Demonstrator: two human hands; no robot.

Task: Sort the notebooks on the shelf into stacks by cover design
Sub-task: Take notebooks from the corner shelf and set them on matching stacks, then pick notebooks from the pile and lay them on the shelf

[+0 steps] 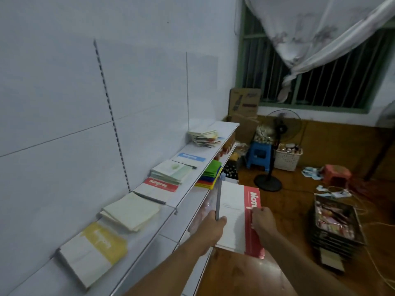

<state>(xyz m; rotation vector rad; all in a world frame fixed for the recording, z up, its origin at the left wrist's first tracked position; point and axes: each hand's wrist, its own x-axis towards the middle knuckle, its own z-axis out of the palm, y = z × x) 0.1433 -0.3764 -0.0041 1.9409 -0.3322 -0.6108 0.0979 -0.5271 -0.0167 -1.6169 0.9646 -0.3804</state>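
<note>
Red-banded notebook (237, 214), flat glossy rectangle: left hand (213, 229) fingers grip edge, right hand (261, 221) pinches band.

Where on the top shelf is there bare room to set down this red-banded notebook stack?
The top shelf is bare at its far end, beyond the messy pile, and between the yellow-banded notebook and the shelf's front edge. It is crowded around the red-banded notebook, overlapped by the green-covered stack.

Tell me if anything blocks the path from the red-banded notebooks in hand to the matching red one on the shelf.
Nothing visible does. Both hands hold the red-banded notebooks out beyond the shelf edge; the matching red notebook has green-covered notebooks overlapping its far end.
</note>
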